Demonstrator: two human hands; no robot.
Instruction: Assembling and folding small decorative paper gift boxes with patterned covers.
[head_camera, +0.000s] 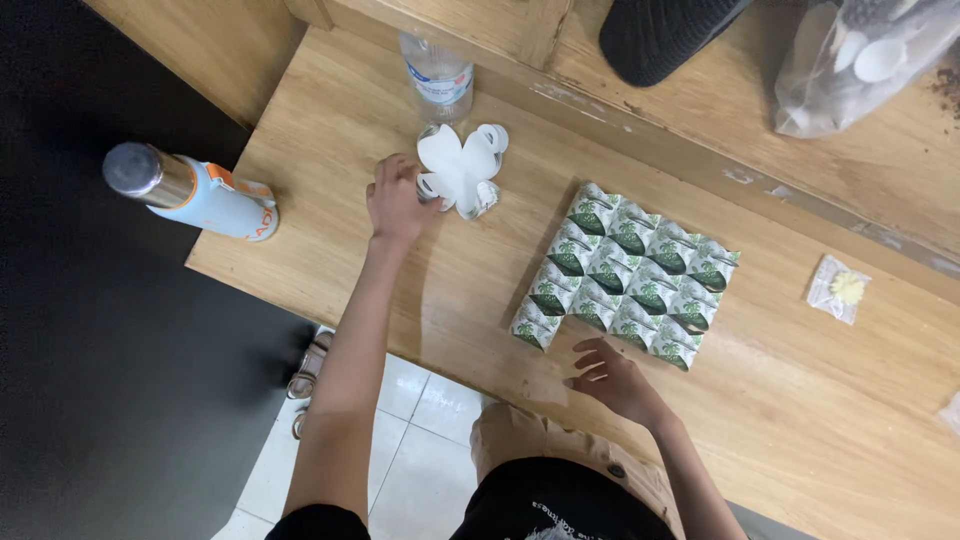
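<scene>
My left hand (396, 200) reaches across the wooden table (800, 420) and touches a small pile of white plastic spoons (460, 168), its fingers curled at the pile's left edge. My right hand (612, 378) rests open on the table near the front edge, fingers spread, just below a block of several green-and-white sachets (625, 275) laid flat in rows. Nothing is in that hand.
A clear plastic bottle (438, 80) stands behind the spoons. A pale blue flask with a metal cap (195, 190) lies at the table's left corner. A small clear packet (840, 288) lies to the right. A clear bag of spoons (860, 60) sits on the raised ledge.
</scene>
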